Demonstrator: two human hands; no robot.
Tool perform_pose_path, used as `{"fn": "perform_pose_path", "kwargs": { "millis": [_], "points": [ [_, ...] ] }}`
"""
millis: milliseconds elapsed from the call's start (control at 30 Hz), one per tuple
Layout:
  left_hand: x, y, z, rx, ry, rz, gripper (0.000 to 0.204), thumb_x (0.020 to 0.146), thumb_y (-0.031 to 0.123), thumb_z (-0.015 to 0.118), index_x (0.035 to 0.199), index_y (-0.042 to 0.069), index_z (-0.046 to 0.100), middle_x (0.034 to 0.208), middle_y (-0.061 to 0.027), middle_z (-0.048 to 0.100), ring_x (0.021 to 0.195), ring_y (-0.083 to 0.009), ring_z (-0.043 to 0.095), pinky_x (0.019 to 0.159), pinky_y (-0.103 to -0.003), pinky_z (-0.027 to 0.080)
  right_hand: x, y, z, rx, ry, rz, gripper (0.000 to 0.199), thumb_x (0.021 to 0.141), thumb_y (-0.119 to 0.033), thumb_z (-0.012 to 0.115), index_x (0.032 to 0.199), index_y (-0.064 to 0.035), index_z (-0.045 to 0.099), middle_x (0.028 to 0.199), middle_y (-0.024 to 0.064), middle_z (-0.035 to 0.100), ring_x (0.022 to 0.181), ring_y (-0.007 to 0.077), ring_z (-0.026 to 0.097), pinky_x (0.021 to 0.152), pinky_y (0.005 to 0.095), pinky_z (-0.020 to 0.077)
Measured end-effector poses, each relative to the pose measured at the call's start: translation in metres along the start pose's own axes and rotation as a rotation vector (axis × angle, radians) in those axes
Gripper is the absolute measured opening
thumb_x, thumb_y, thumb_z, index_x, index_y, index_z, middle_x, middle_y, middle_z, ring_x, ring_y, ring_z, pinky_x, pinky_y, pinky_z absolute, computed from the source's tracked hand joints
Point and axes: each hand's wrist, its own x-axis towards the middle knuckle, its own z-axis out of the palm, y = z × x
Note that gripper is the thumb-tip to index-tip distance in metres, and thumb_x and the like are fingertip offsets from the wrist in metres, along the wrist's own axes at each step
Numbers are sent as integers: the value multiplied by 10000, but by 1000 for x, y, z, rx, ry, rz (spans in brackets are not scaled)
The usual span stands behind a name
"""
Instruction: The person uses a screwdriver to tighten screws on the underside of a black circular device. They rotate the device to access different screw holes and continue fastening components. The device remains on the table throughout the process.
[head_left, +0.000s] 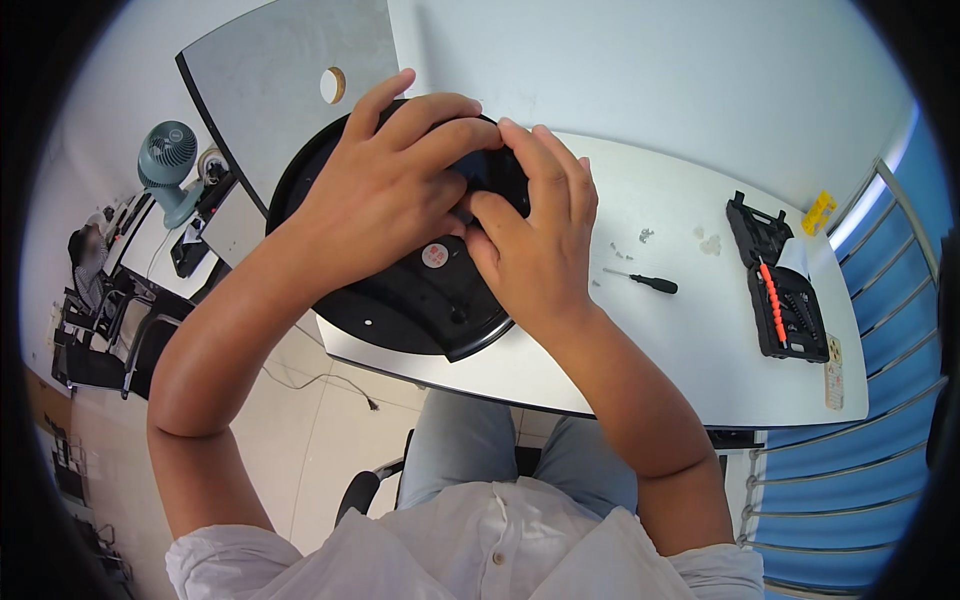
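Over white table [540,378], black round shell [395,310]. Left hand [392,182] and right hand [548,232] meet near its middle, fingers curled, likely to hold it steady; I can't tell what tips pinch. Screwdriver [655,284] lies beside small bits [646,236], easy to reach. Open tool case [762,235] right. Farther off: green fan [167,162] left, metal rails [912,214] right.
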Motion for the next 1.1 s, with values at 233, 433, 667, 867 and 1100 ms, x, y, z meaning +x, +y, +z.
{"fn": "perform_pose_path", "kwargs": {
  "millis": [233,433,667,867,1100],
  "points": [
    [-5,0,4,17,43,-24,152,597,228,747,618,116,647,1209,43,544,1239,-161,445,1127,-486,255,-2,3,12,61,30,-24,81,768,-144,708,745,-130,632,1371,47,443,1285,282,383,1021,640,286],
    [-10,-8,-4,75,23,-87,210,607,262,760,677,118,625,1247,14,555,1271,-205,446,1121,-503,250,8,6,24,118,53,-89,234,682,-37,744,891,-93,653,1300,85,429,1231,349,411,968,463,403],
    [-71,-27,-40,-77,638,-379,313,796,286,738,993,55,661,1345,-137,497,1255,-288,472,1067,-498,309,18,8,22,79,-33,-169,284,664,-2,758,915,-84,653,1285,85,413,1236,369,400,924,417,456],
    [-145,68,61,-1088,1070,-1230,928,829,522,641,1483,111,128,1541,-107,158,1417,-308,229,1137,-503,201,28,-3,24,80,-60,-185,259,675,-16,753,906,-83,656,1286,67,441,1240,359,401,923,424,468],
    [-97,135,65,-1859,891,-1350,915,868,476,650,1511,152,86,1512,-78,284,1338,-242,379,1028,-433,402,21,-9,20,23,-52,-148,214,709,-26,725,908,-59,653,1260,98,475,1222,380,409,952,446,431]
  ]
}}
